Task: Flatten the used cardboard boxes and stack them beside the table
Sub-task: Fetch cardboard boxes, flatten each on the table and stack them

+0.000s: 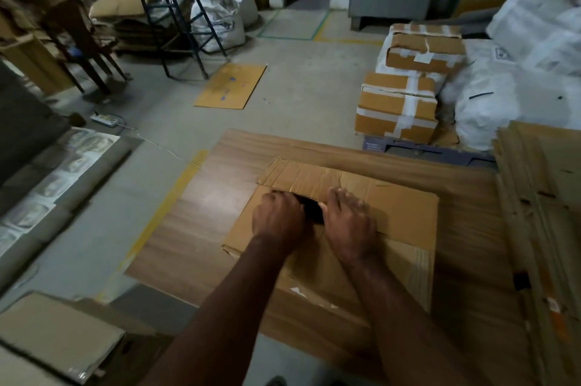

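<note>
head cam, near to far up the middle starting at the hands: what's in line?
Box on the table, gripped at its top opening by left hand and right hand → table's far edge → flat cardboard sheet on the floor → white sacks by the rack.

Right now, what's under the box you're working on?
The cardboard box sits on the wooden table, both hands at its top flaps. The left hand and right hand part a dark gap; the box's inside can't be seen.

Taped parcels [408,80], white sacks [509,93], metal ladder [176,8], power strip [104,119]
</note>
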